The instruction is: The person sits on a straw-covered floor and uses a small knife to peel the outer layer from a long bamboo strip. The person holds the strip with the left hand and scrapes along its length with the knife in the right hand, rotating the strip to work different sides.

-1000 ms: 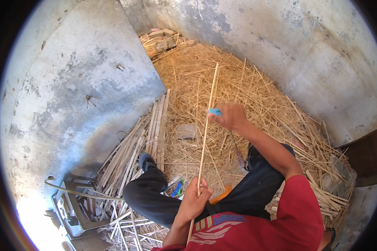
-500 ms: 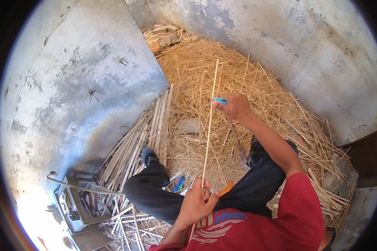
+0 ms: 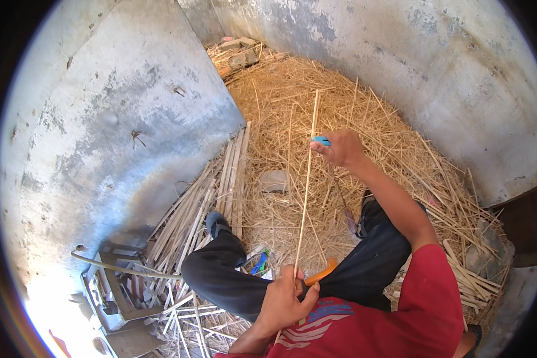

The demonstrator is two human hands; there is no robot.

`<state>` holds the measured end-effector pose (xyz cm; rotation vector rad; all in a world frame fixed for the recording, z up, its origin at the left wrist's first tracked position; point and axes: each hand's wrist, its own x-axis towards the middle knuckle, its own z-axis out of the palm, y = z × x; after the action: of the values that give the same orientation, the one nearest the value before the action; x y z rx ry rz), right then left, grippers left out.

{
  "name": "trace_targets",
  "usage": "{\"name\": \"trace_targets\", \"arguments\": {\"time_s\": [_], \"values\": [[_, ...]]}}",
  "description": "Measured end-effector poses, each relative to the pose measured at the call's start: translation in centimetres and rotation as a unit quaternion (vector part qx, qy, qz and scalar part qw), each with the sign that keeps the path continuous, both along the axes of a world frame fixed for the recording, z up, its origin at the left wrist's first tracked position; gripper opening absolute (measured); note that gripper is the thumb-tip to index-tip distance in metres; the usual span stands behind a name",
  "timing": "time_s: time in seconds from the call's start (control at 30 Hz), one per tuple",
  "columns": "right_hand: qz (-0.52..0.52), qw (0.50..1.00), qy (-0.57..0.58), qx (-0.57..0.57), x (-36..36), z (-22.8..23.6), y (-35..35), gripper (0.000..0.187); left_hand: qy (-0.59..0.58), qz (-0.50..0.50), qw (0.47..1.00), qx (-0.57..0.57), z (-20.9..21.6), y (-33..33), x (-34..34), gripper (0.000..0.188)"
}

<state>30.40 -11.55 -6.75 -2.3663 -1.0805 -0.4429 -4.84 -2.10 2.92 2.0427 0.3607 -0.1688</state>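
A long, thin pale strip of bamboo or wood (image 3: 308, 197) slants up and away from my lap. Its near end runs back past my left hand (image 3: 286, 302), whose fingers are closed around it low in front of my shirt. Farther up the strip, my right hand (image 3: 342, 147) is closed on a small blue tool (image 3: 321, 141), with the thumb and the tool against the strip. The tool's working edge is too small to make out. An orange curved object (image 3: 322, 271), partly hidden by my leg, lies beside my left hand.
Loose straw and shavings (image 3: 340, 107) cover the ground. Split strips (image 3: 232, 179) lie in a pile to the left, near a wooden frame (image 3: 122, 280). A flat block (image 3: 274, 181) sits ahead between my feet. Weathered walls (image 3: 155, 77) close in left and right; bricks (image 3: 242, 58) lie at the far corner.
Everything appears shifted slightly right and down in the view. Both hands keep their grips, the right staying high on the strip with the blue tool. More of the orange object shows.
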Motion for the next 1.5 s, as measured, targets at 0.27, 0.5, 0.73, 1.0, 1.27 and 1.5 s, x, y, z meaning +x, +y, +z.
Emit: {"name": "trace_targets", "arguments": {"time_s": [0.27, 0.5, 0.73, 1.0, 1.27, 1.5], "values": [[-0.033, 0.999, -0.002, -0.012, 3.5, -0.7, -1.2, 0.079, 0.033, -0.018, 0.999, 0.002, 0.9, -0.2, -1.1, 0.034], [-0.083, 0.995, -0.007, -0.052, 7.7, -2.1, -3.1, 0.076, 0.091, -0.022, 0.995, -0.022, 1.2, -0.1, -3.3, 0.035], [-0.221, 0.967, 0.121, -0.026, 12.2, -2.2, -8.6, 0.081, 0.065, 0.011, 0.987, -0.146, -0.8, -0.1, -6.2, 0.027], [0.076, 0.984, 0.124, -0.103, -7.7, 3.5, 0.0, 0.072, 0.027, 0.143, 0.778, -0.611, -4.1, 3.2, 0.7, 0.024], [0.174, 0.984, 0.038, -0.002, -11.5, 3.1, 0.5, 0.065, 0.017, 0.126, 0.779, -0.614, -2.8, 3.0, 3.3, 0.023], [0.063, 0.996, 0.068, -0.016, -6.8, 2.4, 1.1, 0.066, 0.027, 0.130, 0.815, -0.565, -1.4, 2.0, 4.2, 0.021]]}}
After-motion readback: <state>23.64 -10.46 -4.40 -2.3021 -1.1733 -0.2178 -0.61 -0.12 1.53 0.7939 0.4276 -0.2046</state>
